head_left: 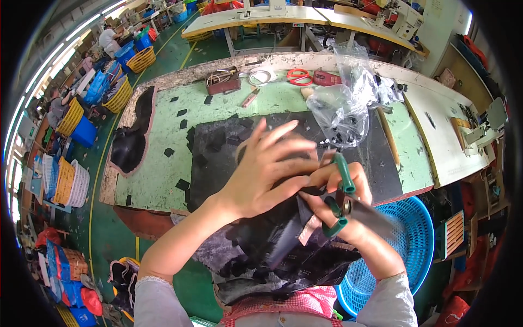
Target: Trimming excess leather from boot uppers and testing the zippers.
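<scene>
Black fabric piece (283, 229) sits bunched in my lap, below the near edge of the surface (158, 174), pinched up between both hands. My left hand (267, 174) is spread, fingers fanned, thumb and fingertips gripping the fabric's top edge; my right hand (348, 212) is closed around green-handled scissors (340, 199), handles up, dark blades angled down to the right. Can't tell if the blades are parted, too blurred. A small pinkish tag or strip (309, 229) shows on the fabric just beside the scissors. To do this trimming well I'd judge: keep the left hand pulling the edge taut, fingers clear of the blades, cut close without nicking the main panel. On the surface: dark mat (218, 158) with black offcuts scattered, clear plastic bag (343, 103), red scissors (298, 76) at the far side. Blue basket (419, 240) stands on the floor at my right.
</scene>
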Tool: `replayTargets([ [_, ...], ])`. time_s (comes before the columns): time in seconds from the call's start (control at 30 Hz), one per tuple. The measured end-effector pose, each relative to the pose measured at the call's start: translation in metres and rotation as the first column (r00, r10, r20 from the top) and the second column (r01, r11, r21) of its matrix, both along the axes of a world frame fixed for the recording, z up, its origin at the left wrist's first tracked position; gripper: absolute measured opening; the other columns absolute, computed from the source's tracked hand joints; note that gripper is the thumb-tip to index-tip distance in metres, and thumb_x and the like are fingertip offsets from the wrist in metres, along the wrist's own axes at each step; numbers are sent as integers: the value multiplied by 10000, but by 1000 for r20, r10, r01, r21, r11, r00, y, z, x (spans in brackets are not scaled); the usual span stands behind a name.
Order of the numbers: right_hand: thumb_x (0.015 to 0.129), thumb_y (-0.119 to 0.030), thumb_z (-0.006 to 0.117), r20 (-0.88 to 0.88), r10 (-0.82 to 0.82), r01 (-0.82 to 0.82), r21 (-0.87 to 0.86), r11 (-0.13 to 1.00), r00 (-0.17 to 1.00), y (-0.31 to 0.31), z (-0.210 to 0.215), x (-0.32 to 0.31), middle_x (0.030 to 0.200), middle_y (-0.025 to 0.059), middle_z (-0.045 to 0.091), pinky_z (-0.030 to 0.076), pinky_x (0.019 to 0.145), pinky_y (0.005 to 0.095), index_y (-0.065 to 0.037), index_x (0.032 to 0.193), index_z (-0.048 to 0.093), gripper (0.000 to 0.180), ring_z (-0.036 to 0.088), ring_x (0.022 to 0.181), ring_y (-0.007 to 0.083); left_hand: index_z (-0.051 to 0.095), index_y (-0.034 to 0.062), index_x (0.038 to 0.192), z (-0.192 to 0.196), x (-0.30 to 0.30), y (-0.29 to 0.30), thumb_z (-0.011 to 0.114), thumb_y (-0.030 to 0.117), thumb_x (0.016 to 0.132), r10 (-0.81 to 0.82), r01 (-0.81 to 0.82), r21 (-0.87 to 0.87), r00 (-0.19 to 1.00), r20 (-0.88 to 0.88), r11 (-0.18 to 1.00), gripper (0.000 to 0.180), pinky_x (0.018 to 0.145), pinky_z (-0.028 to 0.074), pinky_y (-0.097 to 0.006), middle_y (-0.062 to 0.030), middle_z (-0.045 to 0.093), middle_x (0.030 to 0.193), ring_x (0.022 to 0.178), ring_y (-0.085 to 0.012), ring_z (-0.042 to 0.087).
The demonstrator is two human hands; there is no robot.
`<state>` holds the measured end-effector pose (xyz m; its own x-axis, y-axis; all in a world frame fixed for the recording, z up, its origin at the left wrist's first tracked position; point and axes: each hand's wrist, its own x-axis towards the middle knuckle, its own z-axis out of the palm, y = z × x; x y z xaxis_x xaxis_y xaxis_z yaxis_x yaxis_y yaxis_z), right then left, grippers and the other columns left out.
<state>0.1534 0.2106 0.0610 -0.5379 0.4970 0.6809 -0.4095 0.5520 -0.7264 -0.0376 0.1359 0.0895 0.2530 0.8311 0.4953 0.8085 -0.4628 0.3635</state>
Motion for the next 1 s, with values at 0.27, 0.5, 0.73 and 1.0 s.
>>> replayTargets([
  [0.27,699,128,771,153,67,-29,-239,971,986,-19,16,7,945,126,604,531,664,323,-49,966,427,469,651,771,221,679,-37,810,25,0,-9,652,517,854,-183,412,-679,905,385,608,556,559,450,-395,-194,588,609,524,-310,570],
  [0.5,917,-479,637,481,542,-279,-514,811,689,3,16,43,849,90,552,484,757,335,20,1065,523,533,584,847,172,634,-23,690,8,-19,-27,687,428,898,-55,608,-676,760,648,416,500,520,362,-289,30,487,606,616,-40,435],
  [0.73,843,-459,726,774,377,-338,-223,914,509,-2,37,41,720,163,540,422,606,404,4,972,541,515,561,656,327,725,14,1045,11,-19,-25,694,352,909,22,658,-654,699,715,373,366,630,406,-262,30,642,754,718,-40,487],
  [1.0,889,-301,726,675,204,166,-440,882,709,12,10,66,587,-65,483,312,449,250,-45,726,587,334,421,537,33,697,0,985,33,-44,-1,706,320,893,-46,371,-724,903,426,582,334,757,484,-276,-6,682,862,819,-65,568],
])
